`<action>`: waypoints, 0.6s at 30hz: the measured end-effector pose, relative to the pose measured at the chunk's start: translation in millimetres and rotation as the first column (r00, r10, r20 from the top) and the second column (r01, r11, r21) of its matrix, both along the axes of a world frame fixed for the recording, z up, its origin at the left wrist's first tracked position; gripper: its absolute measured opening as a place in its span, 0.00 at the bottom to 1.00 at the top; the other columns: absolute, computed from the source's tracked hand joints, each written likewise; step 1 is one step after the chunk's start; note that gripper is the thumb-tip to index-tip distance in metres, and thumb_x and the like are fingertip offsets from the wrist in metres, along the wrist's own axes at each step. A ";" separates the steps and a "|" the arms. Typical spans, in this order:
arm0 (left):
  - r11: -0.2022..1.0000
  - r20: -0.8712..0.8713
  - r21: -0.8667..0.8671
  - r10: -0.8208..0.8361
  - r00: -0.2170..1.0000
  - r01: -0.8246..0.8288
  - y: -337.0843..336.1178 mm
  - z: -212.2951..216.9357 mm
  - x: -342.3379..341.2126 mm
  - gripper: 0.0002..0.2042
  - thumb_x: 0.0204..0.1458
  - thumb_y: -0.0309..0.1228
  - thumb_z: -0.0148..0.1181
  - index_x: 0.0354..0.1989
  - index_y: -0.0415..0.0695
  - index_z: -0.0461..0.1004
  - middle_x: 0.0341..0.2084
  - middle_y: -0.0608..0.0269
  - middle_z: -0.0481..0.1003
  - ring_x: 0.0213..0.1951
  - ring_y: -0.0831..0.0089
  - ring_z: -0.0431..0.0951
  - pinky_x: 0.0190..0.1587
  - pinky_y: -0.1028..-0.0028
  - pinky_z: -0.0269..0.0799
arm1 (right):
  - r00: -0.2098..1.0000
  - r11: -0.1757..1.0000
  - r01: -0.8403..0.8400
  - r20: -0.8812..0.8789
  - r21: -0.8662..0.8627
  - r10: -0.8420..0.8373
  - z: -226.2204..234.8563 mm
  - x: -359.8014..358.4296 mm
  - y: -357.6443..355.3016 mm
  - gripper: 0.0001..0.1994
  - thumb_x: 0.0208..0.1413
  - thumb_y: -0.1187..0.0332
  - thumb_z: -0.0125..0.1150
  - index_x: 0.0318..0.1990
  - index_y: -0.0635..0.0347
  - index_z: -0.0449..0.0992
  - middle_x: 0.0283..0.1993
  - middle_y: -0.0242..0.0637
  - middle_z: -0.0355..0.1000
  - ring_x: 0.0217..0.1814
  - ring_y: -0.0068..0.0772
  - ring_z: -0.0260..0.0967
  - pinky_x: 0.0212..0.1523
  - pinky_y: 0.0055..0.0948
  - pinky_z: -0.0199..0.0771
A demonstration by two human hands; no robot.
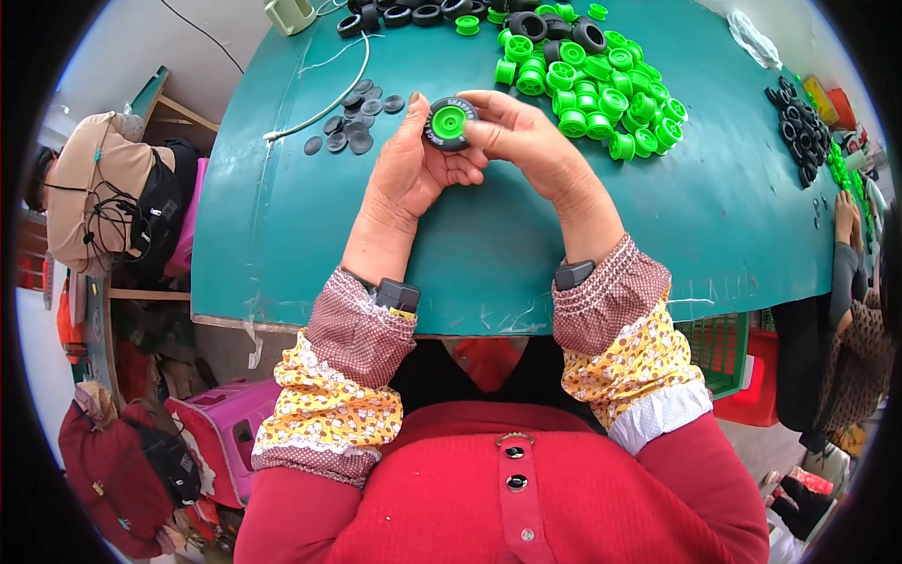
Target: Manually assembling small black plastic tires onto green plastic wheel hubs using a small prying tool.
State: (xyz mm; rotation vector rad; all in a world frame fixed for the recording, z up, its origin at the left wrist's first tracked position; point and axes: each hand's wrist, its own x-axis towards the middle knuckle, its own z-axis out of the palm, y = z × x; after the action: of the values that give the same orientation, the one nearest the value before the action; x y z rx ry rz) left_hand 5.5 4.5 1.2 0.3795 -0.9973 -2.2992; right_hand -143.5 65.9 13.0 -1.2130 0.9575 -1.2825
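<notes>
Between my two hands, above the green table [470,254], is a small toy wheel [450,120], a black tire around a bright green hub. My left hand [413,169] grips the tire from its left side, fingers curled beneath. From the right, my right hand [521,141] closes on the same wheel, its thumb pressed on the rim near the hub. Beyond my right hand lies a heap of loose green wheel hubs [601,89]. Several flat black discs [357,122] are scattered to the left of my left hand.
Black tires [427,15] lie along the far edge, with a pale cup [290,15] at their left. A thin white cord [352,85] curves beside the discs. More black tires [799,132] pile up at the right, near another person's hands [846,221]. A green crate [714,352] stands below the table.
</notes>
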 end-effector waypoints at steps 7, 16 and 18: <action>0.969 0.062 0.010 0.245 0.967 -0.246 -0.7 0.0 -0.7 0.15 0.55 0.40 0.43 0.40 0.40 0.64 0.33 0.56 0.71 0.31 0.67 0.75 0.28 0.69 0.76 | 0.763 0.929 0.267 -0.534 -0.255 -0.365 -4.0 22.3 -3.0 0.30 0.34 0.63 0.67 0.49 0.58 0.64 0.39 0.41 0.69 0.41 0.33 0.67 0.40 0.26 0.67; 0.927 0.169 -0.114 0.372 0.913 -0.357 -5.8 3.3 10.6 0.10 0.49 0.35 0.54 0.33 0.40 0.70 0.26 0.65 0.73 0.27 0.78 0.74 0.24 0.81 0.70 | 0.809 0.906 0.243 -0.443 -0.347 -0.387 -11.5 21.2 -6.0 0.26 0.36 0.64 0.66 0.45 0.62 0.67 0.36 0.40 0.71 0.36 0.32 0.69 0.37 0.27 0.69; 0.825 0.242 -0.369 0.530 0.813 -0.428 -6.4 0.6 8.4 0.10 0.49 0.35 0.55 0.30 0.39 0.72 0.22 0.67 0.72 0.24 0.80 0.72 0.24 0.83 0.68 | 0.962 0.965 0.235 -0.114 -0.115 -0.248 -15.3 20.6 -9.0 0.21 0.42 0.66 0.63 0.44 0.65 0.67 0.34 0.39 0.71 0.33 0.26 0.68 0.33 0.23 0.69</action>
State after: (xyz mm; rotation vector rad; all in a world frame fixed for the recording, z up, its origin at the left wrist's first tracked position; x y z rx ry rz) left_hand 13.8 -1.9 1.8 0.8167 -1.2247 -1.6179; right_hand -122.9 57.0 -2.3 -1.2974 1.1744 -1.4735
